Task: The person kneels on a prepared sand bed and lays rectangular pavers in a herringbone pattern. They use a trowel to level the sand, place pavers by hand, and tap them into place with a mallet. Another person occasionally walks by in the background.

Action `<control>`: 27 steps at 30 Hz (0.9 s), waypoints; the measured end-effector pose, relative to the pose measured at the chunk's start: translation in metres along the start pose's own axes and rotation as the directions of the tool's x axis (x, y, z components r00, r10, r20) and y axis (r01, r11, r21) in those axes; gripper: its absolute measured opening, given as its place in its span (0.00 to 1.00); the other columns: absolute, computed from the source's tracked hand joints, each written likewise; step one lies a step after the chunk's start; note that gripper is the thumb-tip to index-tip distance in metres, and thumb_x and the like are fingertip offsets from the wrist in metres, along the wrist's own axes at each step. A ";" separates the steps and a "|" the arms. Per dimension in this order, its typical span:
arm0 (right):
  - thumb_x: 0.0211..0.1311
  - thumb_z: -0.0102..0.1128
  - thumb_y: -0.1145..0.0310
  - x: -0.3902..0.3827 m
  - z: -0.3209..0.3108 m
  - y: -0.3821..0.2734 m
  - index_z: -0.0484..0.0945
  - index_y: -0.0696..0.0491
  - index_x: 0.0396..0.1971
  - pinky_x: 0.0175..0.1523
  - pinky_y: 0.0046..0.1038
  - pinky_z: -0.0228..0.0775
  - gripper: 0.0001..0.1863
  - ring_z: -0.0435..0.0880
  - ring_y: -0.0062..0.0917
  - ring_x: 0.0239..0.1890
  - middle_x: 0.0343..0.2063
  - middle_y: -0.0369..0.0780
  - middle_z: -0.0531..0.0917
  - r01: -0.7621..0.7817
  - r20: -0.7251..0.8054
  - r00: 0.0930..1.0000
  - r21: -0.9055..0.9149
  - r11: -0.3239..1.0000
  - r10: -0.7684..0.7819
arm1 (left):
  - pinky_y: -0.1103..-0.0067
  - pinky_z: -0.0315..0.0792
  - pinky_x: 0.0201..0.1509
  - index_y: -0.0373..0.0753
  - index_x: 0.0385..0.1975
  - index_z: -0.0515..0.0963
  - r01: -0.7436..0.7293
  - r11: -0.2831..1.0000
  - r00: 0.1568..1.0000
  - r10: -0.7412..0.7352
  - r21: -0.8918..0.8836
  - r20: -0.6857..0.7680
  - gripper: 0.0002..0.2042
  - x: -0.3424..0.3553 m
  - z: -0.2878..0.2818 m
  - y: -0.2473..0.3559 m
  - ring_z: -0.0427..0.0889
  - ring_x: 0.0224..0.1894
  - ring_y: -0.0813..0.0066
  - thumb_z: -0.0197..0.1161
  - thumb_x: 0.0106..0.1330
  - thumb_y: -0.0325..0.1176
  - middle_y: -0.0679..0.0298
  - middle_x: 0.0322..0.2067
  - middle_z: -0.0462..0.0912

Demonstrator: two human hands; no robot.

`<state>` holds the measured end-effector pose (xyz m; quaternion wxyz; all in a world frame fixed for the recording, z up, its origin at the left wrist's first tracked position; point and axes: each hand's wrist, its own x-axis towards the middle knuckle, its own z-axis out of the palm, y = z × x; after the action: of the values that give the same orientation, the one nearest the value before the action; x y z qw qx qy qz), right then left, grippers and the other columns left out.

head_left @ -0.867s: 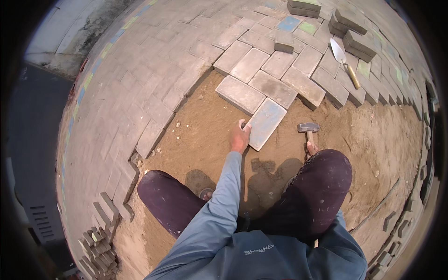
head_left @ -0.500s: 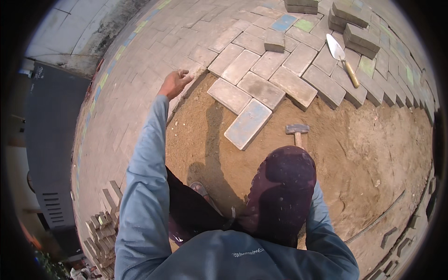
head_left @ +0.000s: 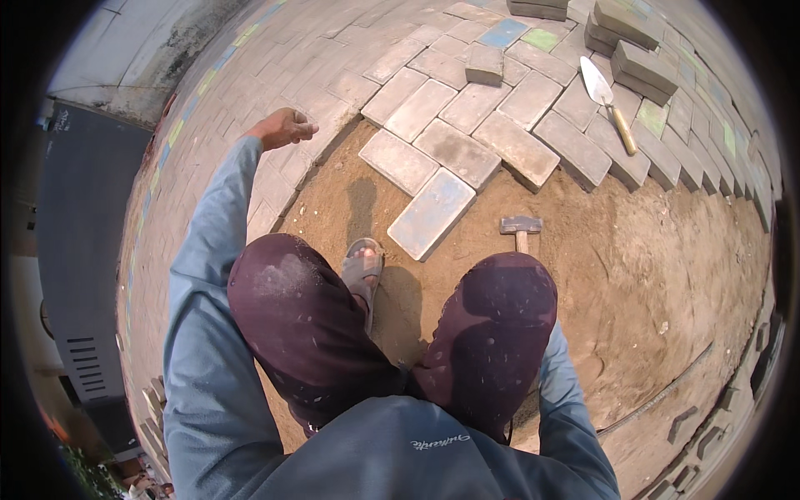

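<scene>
My left hand (head_left: 285, 128) hovers over the laid pavers on the left, with its fingers loosely curled together and nothing showing in them. My right hand is hidden behind my bent right knee; only the blue sleeve (head_left: 562, 375) shows beside it. A hammer (head_left: 521, 225) with a dark metal head points away from that knee, its wooden handle running out of sight. Between my left hand and the hammer, a paver with a faint blue patch (head_left: 432, 214) lies on the sand at the pattern's near corner. Another grey paver (head_left: 398, 162) adjoins it.
A trowel (head_left: 607, 96) with a wooden handle rests on the laid pavers at right. Loose blocks stand behind it, one stack (head_left: 643, 73) close by; a single block (head_left: 484, 65) sits farther left. Bare sand (head_left: 650, 267) spreads right. My sandaled left foot (head_left: 363, 268) is on the sand.
My left hand has moved left, away from the paving edge, and its fingers have drawn in. My left knee has come up into view. The view has shifted slightly.
</scene>
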<state>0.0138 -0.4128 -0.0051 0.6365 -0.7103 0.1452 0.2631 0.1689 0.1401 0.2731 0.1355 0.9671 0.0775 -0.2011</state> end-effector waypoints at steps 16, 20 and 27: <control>0.74 0.55 0.54 0.070 -0.036 -0.216 0.77 0.58 0.41 0.47 0.48 0.73 0.19 0.84 0.51 0.44 0.38 0.54 0.85 0.206 0.190 0.977 -0.959 0.192 -0.102 | 0.67 0.74 0.66 0.25 0.66 0.62 0.028 -0.019 0.952 -0.304 -0.999 0.033 0.30 0.170 0.216 -0.059 0.77 0.61 0.56 0.59 0.75 0.44 0.44 0.61 0.72; 0.74 0.54 0.55 0.105 0.036 -0.284 0.77 0.57 0.41 0.48 0.47 0.73 0.18 0.84 0.50 0.44 0.36 0.52 0.85 0.254 0.239 0.963 -0.960 0.121 -0.122 | 0.63 0.72 0.69 0.24 0.65 0.62 -0.014 -0.226 0.948 -0.314 -0.974 0.059 0.30 0.189 0.226 -0.051 0.74 0.65 0.48 0.60 0.74 0.41 0.38 0.65 0.68; 0.73 0.55 0.57 0.192 0.170 -0.304 0.76 0.56 0.48 0.55 0.45 0.72 0.17 0.81 0.46 0.49 0.48 0.48 0.79 0.469 0.460 0.869 -0.883 0.005 -0.179 | 0.58 0.65 0.74 0.20 0.71 0.51 0.102 -0.363 0.954 -0.227 -0.926 0.194 0.35 0.211 0.210 -0.051 0.66 0.70 0.41 0.58 0.75 0.39 0.30 0.69 0.58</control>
<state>0.3033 -0.1767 0.1307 0.0492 -0.9267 -0.3070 0.2110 0.2729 0.1476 -0.0108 0.8298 0.4306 0.3533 -0.0329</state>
